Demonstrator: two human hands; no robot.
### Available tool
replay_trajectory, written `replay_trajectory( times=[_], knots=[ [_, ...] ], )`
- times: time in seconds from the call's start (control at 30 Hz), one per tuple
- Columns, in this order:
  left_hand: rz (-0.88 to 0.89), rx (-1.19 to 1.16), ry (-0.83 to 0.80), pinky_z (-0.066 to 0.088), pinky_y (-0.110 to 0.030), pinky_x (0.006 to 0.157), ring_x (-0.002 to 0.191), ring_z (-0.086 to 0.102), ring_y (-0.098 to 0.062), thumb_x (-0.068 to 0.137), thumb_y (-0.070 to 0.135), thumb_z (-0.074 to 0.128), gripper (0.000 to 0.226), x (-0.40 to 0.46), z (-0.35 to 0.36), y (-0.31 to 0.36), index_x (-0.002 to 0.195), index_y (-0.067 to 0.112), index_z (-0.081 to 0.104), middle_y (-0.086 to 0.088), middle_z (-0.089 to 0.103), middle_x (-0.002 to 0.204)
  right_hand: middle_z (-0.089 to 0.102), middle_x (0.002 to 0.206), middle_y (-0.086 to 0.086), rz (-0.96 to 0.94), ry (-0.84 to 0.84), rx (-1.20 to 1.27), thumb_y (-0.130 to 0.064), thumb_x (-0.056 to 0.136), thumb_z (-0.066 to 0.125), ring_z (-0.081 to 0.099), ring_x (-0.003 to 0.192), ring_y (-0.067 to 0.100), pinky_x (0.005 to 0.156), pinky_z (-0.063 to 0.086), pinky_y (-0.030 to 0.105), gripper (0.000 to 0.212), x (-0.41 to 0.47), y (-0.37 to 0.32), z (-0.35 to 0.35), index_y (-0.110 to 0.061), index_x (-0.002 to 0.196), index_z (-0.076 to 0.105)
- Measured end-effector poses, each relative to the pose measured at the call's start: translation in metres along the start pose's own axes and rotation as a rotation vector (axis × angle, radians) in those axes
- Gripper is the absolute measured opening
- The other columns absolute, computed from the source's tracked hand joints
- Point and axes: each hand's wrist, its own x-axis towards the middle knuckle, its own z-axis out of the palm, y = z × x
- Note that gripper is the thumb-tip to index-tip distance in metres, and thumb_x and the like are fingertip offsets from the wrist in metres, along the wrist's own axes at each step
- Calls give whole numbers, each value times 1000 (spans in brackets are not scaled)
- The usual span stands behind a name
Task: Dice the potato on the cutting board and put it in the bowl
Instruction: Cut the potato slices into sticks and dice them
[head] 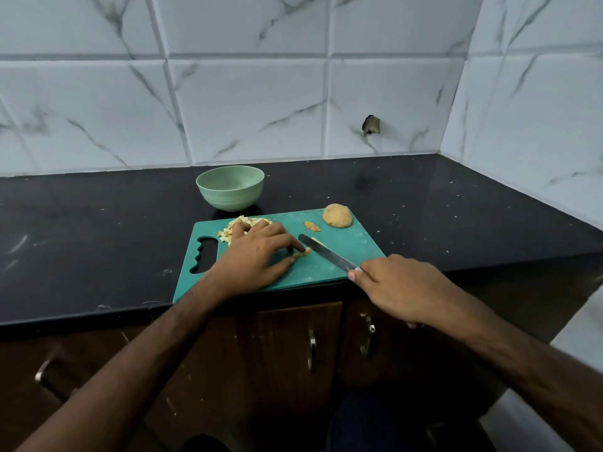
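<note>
Knife handle hidden inside right hand (403,290); left hand (257,256) covers part of diced potato pile (243,223) (near side only).

No readable text, label, brand, number or sign anywhere in view.
</note>
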Motion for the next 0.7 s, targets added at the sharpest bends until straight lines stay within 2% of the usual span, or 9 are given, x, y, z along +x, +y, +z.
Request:
replay_trajectory(
  times=[0.1, 0.2, 0.33, 0.43, 0.5, 0.6, 0.7],
  knots=[
    [-3, 4, -7, 20, -35, 91, 106, 42, 0, 92, 60, 31, 47, 0, 0, 0, 120, 41, 64, 21, 51, 110, 60, 78, -4, -24, 30, -34, -53, 108, 27, 58, 54, 8, 60, 52, 29, 42, 1, -2, 6, -27, 88, 53],
    [-11, 14, -27, 21, -35, 92, 108, 43, -1, 92, 59, 33, 47, 0, 0, -1, 121, 40, 64, 20, 52, 111, 54, 78, -7, -51, 55, -66, -51, 108, 28, 52, 63, 7, 59, 41, 28, 40, 4, -4, 10, -29, 79, 44],
    [-13, 16, -41, 23, -37, 93, 110, 45, -4, 94, 57, 36, 44, 1, 0, 0, 122, 39, 63, 17, 54, 113, 53, 78, -7, -68, 52, -69, -49, 109, 29, 52, 64, 6, 59, 38, 28, 37, 8, -6, 17, -27, 89, 50],
    [-18, 15, -41, 23, -36, 94, 110, 45, -4, 99, 47, 50, 27, 1, 0, 0, 122, 39, 62, 17, 54, 113, 60, 78, -4, -44, 8, -32, -51, 108, 27, 57, 46, 6, 54, 42, 25, 41, 15, -5, 10, -25, 88, 52],
    [-4, 20, -27, 26, -38, 96, 111, 46, -4, 99, 45, 51, 25, 0, 1, 0, 121, 38, 61, 17, 55, 114, 64, 75, -1, -25, -55, 75, -53, 108, 28, 56, 36, 6, 53, 45, 26, 43, 19, 1, 2, -25, 87, 52],
    [11, -2, -48, 28, -40, 101, 121, 48, -5, 98, 47, 43, 34, 1, 0, -2, 126, 34, 56, 16, 56, 126, 68, 72, 6, -53, -44, 207, -49, 109, 28, 57, 35, 9, 59, 50, 31, 42, 25, 13, -9, -24, 83, 49],
    [103, -3, -146, 28, -36, 100, 133, 41, -4, 100, 42, 37, 43, 9, -1, -3, 140, 33, 48, 14, 51, 143, 62, 64, 4, -64, -3, 325, -45, 110, 30, 53, 34, 11, 50, 46, 27, 44, 35, 25, -13, -16, 83, 52]
  ],
)
